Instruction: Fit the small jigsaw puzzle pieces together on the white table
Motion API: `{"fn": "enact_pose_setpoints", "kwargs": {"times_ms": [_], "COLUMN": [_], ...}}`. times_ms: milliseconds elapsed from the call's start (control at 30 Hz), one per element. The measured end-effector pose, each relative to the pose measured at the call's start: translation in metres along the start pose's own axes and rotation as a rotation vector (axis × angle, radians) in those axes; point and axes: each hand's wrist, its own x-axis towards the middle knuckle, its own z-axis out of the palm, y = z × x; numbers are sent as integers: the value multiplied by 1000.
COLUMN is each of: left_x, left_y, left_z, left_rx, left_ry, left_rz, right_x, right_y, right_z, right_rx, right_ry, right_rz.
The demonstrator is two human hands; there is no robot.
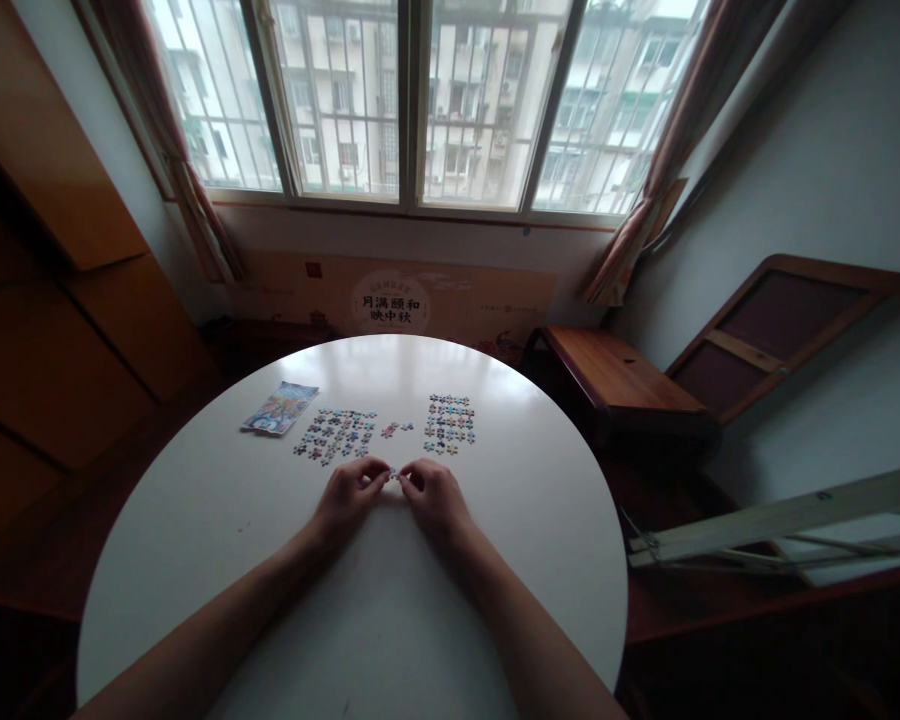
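My left hand point(350, 496) and my right hand point(436, 497) rest on the round white table point(195, 520), fingertips meeting in a pinch on small jigsaw pieces point(394, 473) between them. Beyond the hands lie three groups of coloured puzzle pieces: a spread on the left point(335, 436), a tiny cluster in the middle point(396, 430), and a neat block on the right point(449, 424). A colourful picture card point(280, 408) lies flat further left.
A wooden side table point(615, 372) stands right of the table. Beside it a framed panel point(780, 330) leans on the wall. A barred window point(412, 100) with curtains fills the far wall, wooden cabinets point(52, 330) the left, a cardboard sheet point(390, 300) beneath the sill.
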Motion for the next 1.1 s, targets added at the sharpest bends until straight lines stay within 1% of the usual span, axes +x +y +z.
{"fn": "enact_pose_setpoints", "kwargs": {"times_ms": [267,600,800,967,1100], "left_x": [-1,-1,-1,-1,-1], "left_y": [1,6,5,3,4], "left_z": [0,-1,0,-1,-2], "left_rx": [9,-2,14,61,71], "left_ry": [10,-22,-13,18,13], "left_rz": [-2,-25,-14,-14,-11], "right_x": [2,0,2,1,1], "right_y": [2,2,1,1,0], "right_z": [2,1,1,1,0], "right_rx": [30,8,3,16,21], "right_ry": [23,12,14,19,1], "right_rz": [7,6,0,-3,8]}}
